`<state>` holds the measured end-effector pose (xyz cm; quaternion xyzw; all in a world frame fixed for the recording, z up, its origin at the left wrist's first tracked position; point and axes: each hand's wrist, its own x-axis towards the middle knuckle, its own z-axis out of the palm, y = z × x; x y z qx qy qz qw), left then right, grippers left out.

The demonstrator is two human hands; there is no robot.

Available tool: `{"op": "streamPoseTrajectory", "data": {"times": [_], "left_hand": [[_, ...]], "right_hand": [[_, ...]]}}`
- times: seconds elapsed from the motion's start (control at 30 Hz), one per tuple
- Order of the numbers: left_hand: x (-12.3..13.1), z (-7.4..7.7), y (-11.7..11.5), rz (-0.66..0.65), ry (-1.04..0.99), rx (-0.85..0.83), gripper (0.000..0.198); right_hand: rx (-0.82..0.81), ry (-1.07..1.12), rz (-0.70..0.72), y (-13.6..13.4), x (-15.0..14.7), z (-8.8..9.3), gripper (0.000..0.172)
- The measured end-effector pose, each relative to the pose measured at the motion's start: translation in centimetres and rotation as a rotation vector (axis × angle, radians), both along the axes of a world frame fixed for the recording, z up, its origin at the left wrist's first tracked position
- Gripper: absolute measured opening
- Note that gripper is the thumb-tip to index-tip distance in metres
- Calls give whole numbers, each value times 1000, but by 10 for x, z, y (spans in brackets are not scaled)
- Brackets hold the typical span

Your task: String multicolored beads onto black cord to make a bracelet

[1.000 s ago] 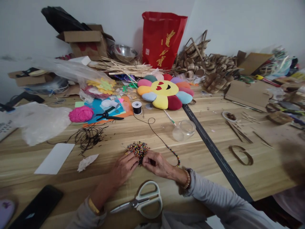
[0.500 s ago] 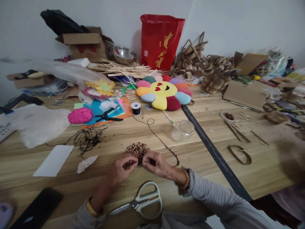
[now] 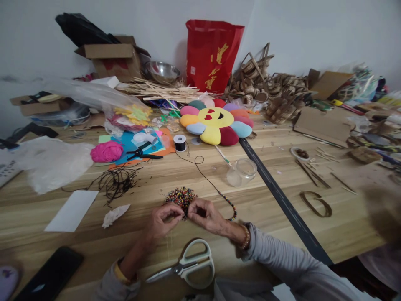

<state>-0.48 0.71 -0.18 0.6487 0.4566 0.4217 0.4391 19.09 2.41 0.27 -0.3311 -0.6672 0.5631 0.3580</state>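
2 hands (image 3: 163,219) (image 3: 207,215) pinched close at bead pile (image 3: 181,196)

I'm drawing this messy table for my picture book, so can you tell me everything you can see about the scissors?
The scissors lie flat on the wooden table, at its near edge. They have two big whitish loops, perhaps plastic, and shiny blades that look like metal. The blades seem shut, or nearly so, and point left; the loops are on the right. Nobody is holding them. Grey cloth is close to the lower loop, but I can't tell if they touch.
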Motion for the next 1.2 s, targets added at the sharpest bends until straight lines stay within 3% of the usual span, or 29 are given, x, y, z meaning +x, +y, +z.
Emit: {"op": "streamPoseTrajectory", "data": {"times": [0.47,1.2], "left_hand": [[-2,-6,-2,23,-22,-116,13],[-2,-7,1,-13,-77,33,6]], "right_hand": [[-32,-14,6,0,0,5,24],[-40,-3,13,0,0,3,20]]}}
